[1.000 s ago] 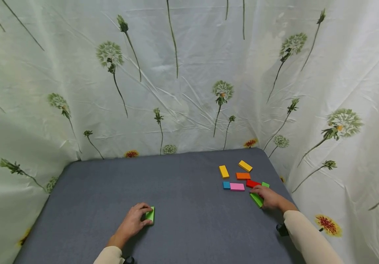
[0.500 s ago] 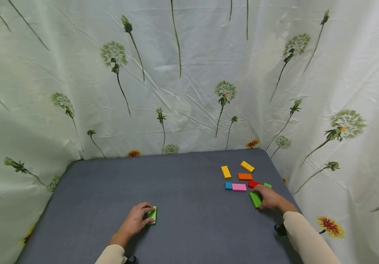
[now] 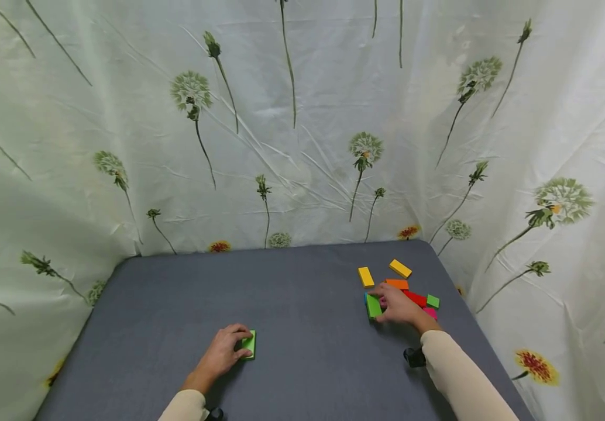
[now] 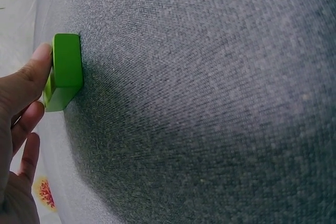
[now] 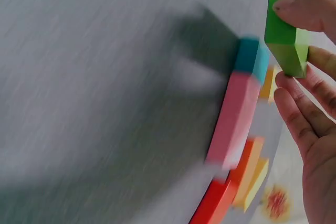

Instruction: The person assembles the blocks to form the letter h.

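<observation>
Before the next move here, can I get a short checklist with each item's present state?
1. Right hand has a firm hold on its green block: ok, thumb and fingers pinch it, lifted off the cloth.
2. Left hand steadies the other green block: ok, fingertips on it, block on the grey table.
3. Path between the hands free: ok, only bare cloth shows there.
4. Held block clear of the pink block and blue block: cannot tell, the wrist view is blurred.
5. Yellow blocks out of the way: ok, they lie farther back.
</observation>
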{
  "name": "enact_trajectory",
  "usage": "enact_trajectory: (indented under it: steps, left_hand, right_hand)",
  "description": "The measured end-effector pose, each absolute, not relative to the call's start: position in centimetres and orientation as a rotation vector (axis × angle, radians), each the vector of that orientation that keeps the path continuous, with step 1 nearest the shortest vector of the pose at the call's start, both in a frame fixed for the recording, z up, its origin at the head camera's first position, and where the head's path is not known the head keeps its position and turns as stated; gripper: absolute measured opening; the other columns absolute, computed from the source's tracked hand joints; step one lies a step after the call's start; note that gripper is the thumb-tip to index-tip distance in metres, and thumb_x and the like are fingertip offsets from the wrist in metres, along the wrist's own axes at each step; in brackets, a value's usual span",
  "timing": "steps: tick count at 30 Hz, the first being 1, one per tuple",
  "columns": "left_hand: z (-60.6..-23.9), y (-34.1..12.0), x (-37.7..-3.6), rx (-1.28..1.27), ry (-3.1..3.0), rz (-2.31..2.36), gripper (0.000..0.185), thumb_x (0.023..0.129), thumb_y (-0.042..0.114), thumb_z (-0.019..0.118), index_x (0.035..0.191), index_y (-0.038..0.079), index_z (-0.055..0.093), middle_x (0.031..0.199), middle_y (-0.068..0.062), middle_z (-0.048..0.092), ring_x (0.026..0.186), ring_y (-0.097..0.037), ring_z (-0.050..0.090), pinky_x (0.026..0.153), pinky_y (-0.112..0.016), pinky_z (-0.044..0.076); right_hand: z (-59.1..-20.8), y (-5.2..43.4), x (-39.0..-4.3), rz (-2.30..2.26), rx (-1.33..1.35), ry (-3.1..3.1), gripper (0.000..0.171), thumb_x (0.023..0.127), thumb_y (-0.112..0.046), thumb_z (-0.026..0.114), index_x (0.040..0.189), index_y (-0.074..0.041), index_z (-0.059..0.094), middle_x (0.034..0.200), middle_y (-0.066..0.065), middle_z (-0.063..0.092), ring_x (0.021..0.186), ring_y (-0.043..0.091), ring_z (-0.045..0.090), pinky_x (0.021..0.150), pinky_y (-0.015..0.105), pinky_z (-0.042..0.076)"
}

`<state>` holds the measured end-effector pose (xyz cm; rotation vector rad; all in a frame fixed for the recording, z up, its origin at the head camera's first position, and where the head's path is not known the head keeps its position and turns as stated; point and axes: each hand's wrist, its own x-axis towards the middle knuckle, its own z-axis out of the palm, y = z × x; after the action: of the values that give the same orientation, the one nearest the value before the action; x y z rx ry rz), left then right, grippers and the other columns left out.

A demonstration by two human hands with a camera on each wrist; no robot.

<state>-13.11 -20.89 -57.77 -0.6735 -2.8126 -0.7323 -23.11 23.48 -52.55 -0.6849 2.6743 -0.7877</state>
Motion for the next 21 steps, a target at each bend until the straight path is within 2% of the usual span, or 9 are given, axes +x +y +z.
enact_trajectory:
  steps: [8,15,21]
  left_hand:
    - [-58.1,-21.0,-13.3,-0.693,-2.781,-0.718,0.031,0.067,0.017,0.085,0.092,0.004,0.073,0.093,-0.002,0.064,0.088,-0.022,0.062,0.077,-0.041,0.050]
    - [-58.0,-21.0,-13.2,-0.688,-2.802,-0.704,0.031,0.068,0.018,0.084,0.093,0.004,0.073,0.095,-0.003,0.064,0.089,-0.023,0.062,0.078,-0.043,0.049]
    - [-58.1,-21.1,-13.2,-0.725,-2.753,-0.711,0.031,0.066,0.019,0.085,0.091,0.004,0.073,0.093,-0.002,0.065,0.087,-0.022,0.062,0.077,-0.041,0.050]
  right_hand:
    - [-52.5,17.5,-24.8,-0.788,-0.795,2.661,0.059,0.075,-0.018,0.080,0.127,0.001,0.059,0.121,0.014,0.053,0.101,0.026,0.053,0.087,0.043,0.046]
    - [-52.9,11.9,-26.0,-0.832,-0.904,2.653,0.059,0.077,-0.017,0.079,0.129,0.001,0.057,0.123,0.014,0.053,0.103,0.027,0.057,0.089,0.044,0.049]
    - [-52.8,7.6,-26.6,-0.795,-0.930,2.614,0.059,0.080,-0.021,0.079,0.131,-0.001,0.057,0.125,0.014,0.053,0.108,0.028,0.054,0.089,0.044,0.046]
